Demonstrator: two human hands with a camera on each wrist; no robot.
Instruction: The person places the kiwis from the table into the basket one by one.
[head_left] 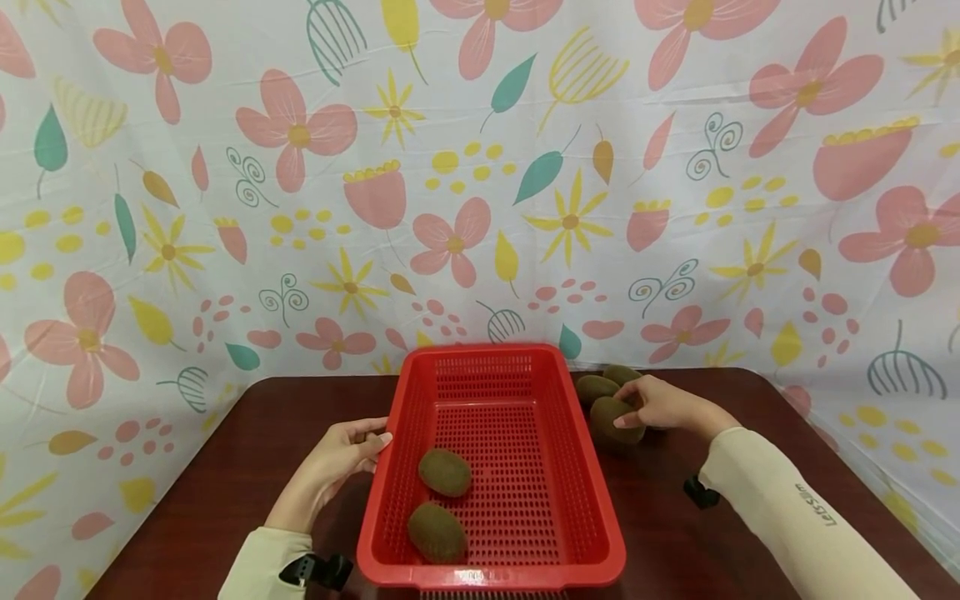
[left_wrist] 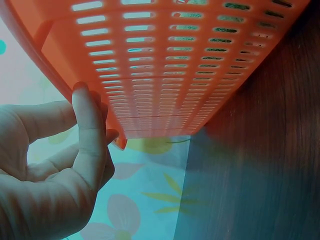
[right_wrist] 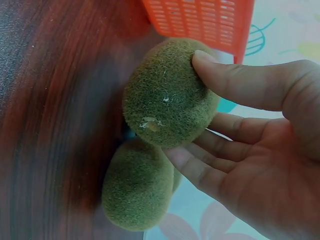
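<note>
My right hand holds a brown fuzzy kiwi between thumb and fingers, just right of the red plastic basket. The right wrist view shows this kiwi close up, with a small pale scar on its skin. Another kiwi lies close by on the table. My left hand pinches the basket's left rim between thumb and fingers, as the left wrist view of that hand also shows. Inside the basket, two kiwis lie toward the near left.
More kiwis sit behind the held one, beside the basket's far right side; my right hand partly hides one. The dark wood table ends at a flower-patterned cloth hanging behind it and at the sides.
</note>
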